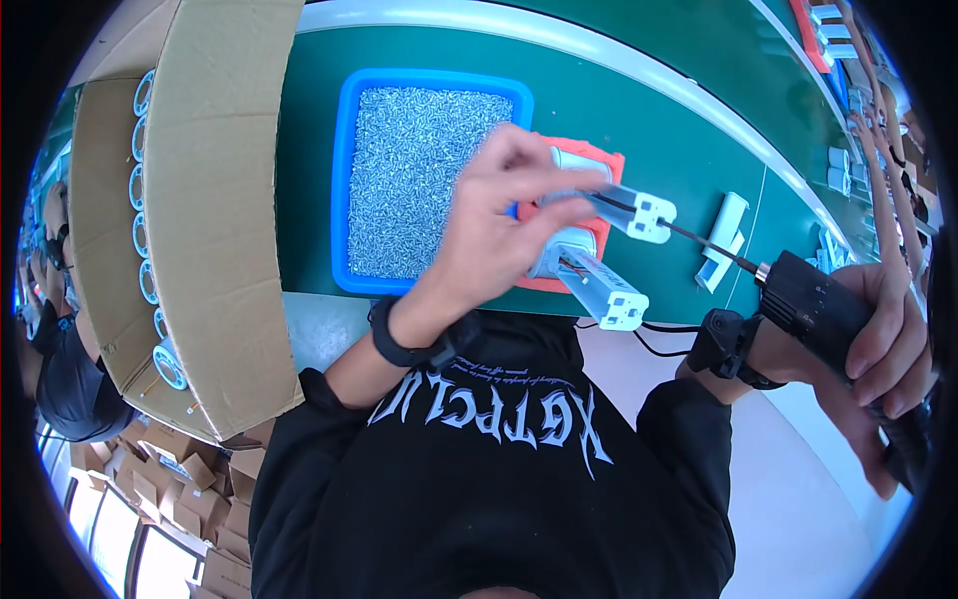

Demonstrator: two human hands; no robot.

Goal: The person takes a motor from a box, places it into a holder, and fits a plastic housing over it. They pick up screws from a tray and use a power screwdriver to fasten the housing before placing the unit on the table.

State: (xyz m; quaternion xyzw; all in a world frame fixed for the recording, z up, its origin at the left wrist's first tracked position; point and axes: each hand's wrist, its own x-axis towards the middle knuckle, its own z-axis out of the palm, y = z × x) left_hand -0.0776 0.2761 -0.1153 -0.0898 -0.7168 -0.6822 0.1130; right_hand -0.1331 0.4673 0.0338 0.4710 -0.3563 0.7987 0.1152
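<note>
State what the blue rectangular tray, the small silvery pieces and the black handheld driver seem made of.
Blue rectangular tray: probably smooth plastic, from its even colour and rounded rim.
Small silvery pieces: likely shiny metal, given their bright glints.
Black handheld driver: body perhaps plastic, being dull and even; shiny collar suggests metal.

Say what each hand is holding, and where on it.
Right hand: black power screwdriver, gripped around its body. Left hand: at the left part of the upper white bracket; blur hides whether it grips.

A pale hollow part [647, 215] tilts right of centre. A black electric screwdriver [820, 309] slants at right, bit reaching its end.
</note>
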